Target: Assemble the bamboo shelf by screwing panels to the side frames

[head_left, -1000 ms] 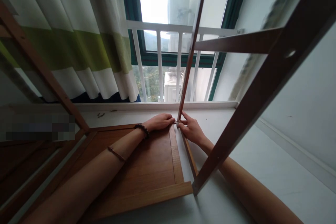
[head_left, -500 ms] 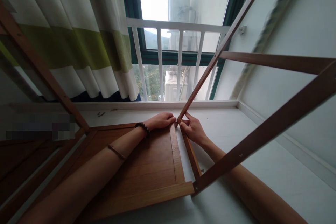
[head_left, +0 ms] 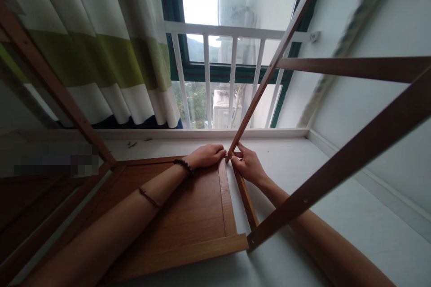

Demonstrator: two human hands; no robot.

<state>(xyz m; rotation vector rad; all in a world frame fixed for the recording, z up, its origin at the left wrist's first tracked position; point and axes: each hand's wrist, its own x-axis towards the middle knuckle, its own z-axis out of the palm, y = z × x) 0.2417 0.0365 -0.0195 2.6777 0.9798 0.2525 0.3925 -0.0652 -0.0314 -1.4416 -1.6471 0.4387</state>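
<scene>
A reddish-brown wooden panel (head_left: 182, 206) with a raised border lies flat. At its far right corner rests my left hand (head_left: 209, 155), fingers closed around a small piece in the gap that I cannot make out. My right hand (head_left: 248, 167) grips the far lower corner of the wooden side frame (head_left: 286, 215), where its slanting post (head_left: 256, 103) meets the bottom rail (head_left: 246, 197). A narrow gap separates that rail from the panel's edge. The near end of the side frame meets the panel's front right corner.
Another wooden post (head_left: 60, 83) rises at the left end of the panel. Small brown pieces (head_left: 133, 145) lie on the white floor (head_left: 283, 157) behind it. Beyond are a striped curtain (head_left: 101, 58), a white railing (head_left: 232, 31) and a window. The right wall (head_left: 380, 112) stands close to the frame.
The side frame's upper part has tilted slightly left, and its crossbar sits a little higher. Both hands keep almost the same places and grips.
</scene>
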